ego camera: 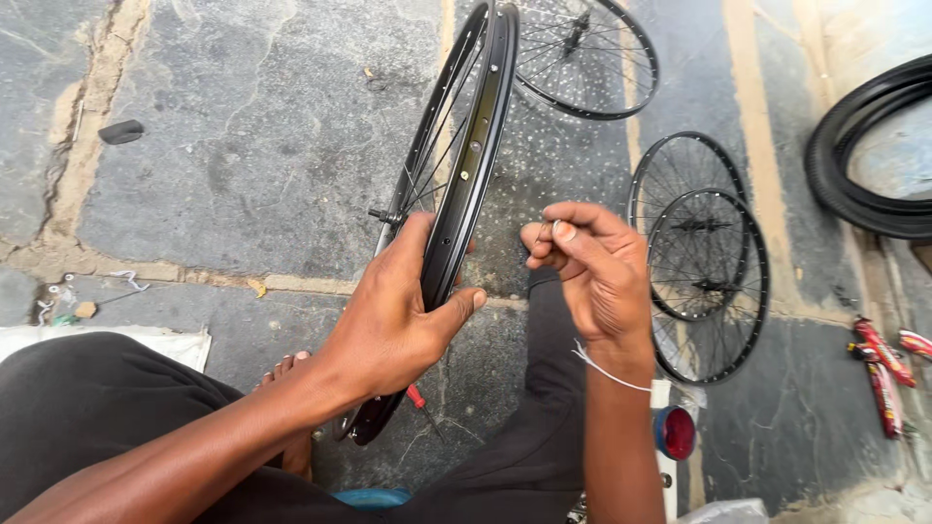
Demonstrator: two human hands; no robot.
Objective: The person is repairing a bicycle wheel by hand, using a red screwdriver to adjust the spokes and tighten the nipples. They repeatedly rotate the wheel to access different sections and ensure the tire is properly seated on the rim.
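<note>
My left hand [393, 315] grips the black rim of a spoked bicycle wheel [473, 146] that stands upright on its edge between my knees. Thumb and fingers wrap the rim from both sides. My right hand [592, 267] is just to the right of the rim, fingertips pinched together on something very small that I cannot make out. A thin white thread circles that wrist. A red-handled screwdriver [419, 400] lies on the ground behind the wheel's lower part.
Three more spoked wheels lie on the stone paving: one at the top [587, 58], two overlapping at the right [704, 257]. Black tyres [859, 160] sit far right, red packets [883, 364] below them. A red reflector [676, 433] lies near my right forearm.
</note>
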